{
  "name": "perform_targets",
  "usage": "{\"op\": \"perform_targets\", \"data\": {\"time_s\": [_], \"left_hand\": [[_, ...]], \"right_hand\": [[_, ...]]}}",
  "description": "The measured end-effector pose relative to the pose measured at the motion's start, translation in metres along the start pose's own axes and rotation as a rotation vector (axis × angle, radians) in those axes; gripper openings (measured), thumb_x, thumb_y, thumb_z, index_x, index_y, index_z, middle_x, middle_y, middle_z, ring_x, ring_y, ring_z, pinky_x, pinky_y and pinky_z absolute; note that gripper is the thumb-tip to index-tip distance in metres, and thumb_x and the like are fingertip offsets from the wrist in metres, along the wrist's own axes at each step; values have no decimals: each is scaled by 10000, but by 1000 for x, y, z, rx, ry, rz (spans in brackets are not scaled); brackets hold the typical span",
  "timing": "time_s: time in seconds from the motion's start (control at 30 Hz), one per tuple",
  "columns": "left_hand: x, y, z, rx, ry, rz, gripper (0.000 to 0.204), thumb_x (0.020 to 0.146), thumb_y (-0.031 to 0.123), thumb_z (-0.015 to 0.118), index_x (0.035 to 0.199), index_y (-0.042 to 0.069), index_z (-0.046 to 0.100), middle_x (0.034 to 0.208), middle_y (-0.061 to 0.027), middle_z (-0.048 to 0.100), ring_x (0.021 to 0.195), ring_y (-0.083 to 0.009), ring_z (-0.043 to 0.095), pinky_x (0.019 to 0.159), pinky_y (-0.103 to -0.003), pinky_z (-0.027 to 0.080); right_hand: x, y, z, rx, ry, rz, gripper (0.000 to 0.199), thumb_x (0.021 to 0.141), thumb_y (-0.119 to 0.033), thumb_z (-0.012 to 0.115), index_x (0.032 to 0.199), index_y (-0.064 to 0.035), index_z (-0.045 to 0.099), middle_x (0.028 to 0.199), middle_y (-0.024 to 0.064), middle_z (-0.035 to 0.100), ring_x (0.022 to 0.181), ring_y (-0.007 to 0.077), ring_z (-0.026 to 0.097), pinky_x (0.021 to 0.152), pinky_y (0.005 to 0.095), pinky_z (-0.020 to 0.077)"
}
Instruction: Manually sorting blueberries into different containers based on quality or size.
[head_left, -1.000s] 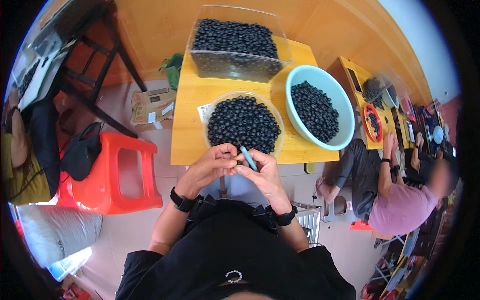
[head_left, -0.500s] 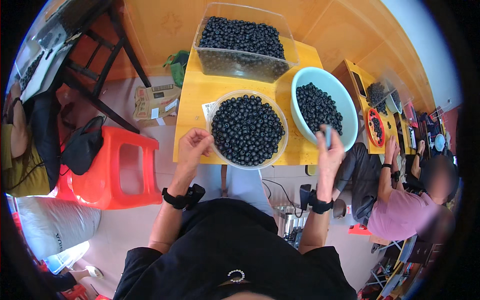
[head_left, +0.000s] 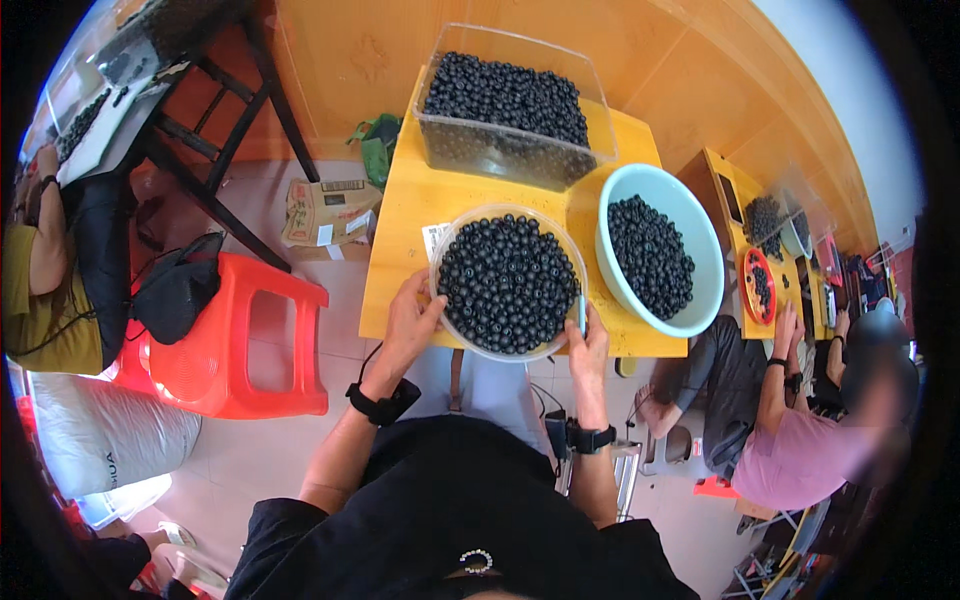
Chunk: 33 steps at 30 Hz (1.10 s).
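Two hands sit at one round clear bowl (head_left: 508,283) full of small dark balls, on the near edge of the yellow table (head_left: 400,250). My left hand (head_left: 412,322) rests with fingers spread on its left rim. My right hand (head_left: 588,345) pinches a thin light blue tool (head_left: 582,312) standing upright at the right rim, so this hand is nearer the pale blue basin (head_left: 700,260).
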<state>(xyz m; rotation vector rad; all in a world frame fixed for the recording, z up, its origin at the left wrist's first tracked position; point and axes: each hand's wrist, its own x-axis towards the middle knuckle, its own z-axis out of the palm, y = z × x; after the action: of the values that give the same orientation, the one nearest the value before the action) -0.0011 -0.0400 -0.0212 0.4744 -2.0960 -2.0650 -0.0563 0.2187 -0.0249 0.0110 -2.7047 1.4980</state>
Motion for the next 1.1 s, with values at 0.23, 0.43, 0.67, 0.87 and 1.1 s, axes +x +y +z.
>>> {"op": "perform_targets", "data": {"time_s": [0.23, 0.43, 0.67, 0.87, 1.1], "left_hand": [[-9, -7, -3, -140, 15, -75, 423, 827, 29, 558, 1226, 22, 416, 893, -52, 478, 597, -97, 558, 487, -213, 473], [-9, -6, -4, -234, -34, -118, 453, 839, 49, 573, 1251, 54, 386, 932, -43, 443, 633, -84, 552, 542, -207, 485], [-4, -14, -5, -276, -47, -139, 463, 838, 61, 591, 1251, 47, 382, 939, -52, 446, 624, -92, 562, 524, -209, 489], [-5, -8, -8, -298, -45, -133, 427, 842, 72, 591, 1225, 47, 404, 896, -45, 469, 620, -95, 570, 516, -207, 488], [-1, 3, -25, -257, -14, -170, 352, 830, 65, 596, 1163, 49, 485, 908, -50, 532, 642, -103, 573, 538, -219, 477]], "right_hand": [[-2, 2, 8, 163, -20, 93, 421, 813, -52, 528, 1219, 50, 487, 809, 105, 612, 705, 164, 562, 675, 290, 462], [-3, -18, 7, 369, -36, 196, 410, 844, -18, 490, 1253, 4, 482, 645, -1, 503, 526, 75, 463, 481, 218, 387], [1, -11, 7, 357, -43, 169, 424, 834, -2, 483, 1257, 29, 466, 673, -3, 504, 540, 80, 471, 479, 220, 388], [-1, -5, 10, 369, 0, 128, 405, 834, -10, 483, 1230, 72, 470, 772, 18, 544, 623, 78, 463, 546, 224, 394], [-6, -6, 12, 340, 27, 185, 401, 839, -15, 477, 1238, 22, 486, 766, 4, 532, 584, 74, 452, 514, 221, 381]]}}
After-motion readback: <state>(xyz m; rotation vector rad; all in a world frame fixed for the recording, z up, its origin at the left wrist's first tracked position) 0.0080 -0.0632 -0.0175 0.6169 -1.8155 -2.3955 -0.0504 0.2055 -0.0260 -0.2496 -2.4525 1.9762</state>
